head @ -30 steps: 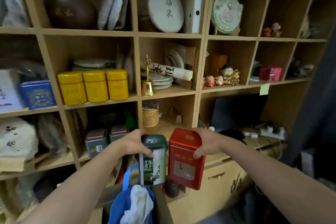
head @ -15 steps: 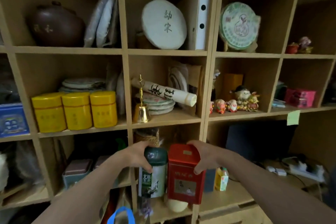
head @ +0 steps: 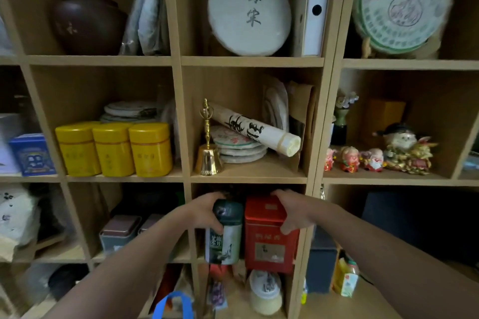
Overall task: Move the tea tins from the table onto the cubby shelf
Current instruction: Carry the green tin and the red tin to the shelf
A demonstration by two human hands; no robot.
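You have a tin in each hand, both up at the mouth of the cubby directly below the brass bell (head: pixel 208 160). Your left hand (head: pixel 204 211) is wrapped over the dark lid of the green tea tin (head: pixel 223 238), thumb hooked down its front; your right hand (head: pixel 293 211) is clamped over the top right corner of the red tea tin (head: pixel 270 234), fingers behind, thumb on the side. The two tins ride side by side, just about touching, upright, their tops inside that opening below the bell's shelf board (head: pixel 248 179).

Their bottoms look level with the cubby floor or a touch in front of it; I can't tell whether they are resting yet. So call it nearly there: both tins have reached the cubby shelf (head: pixel 177 111), but neither is released. What's left for these two, by my read, is sliding them in, setting them down and letting go. The table is out of view, so I can't tell whether more tins wait there.
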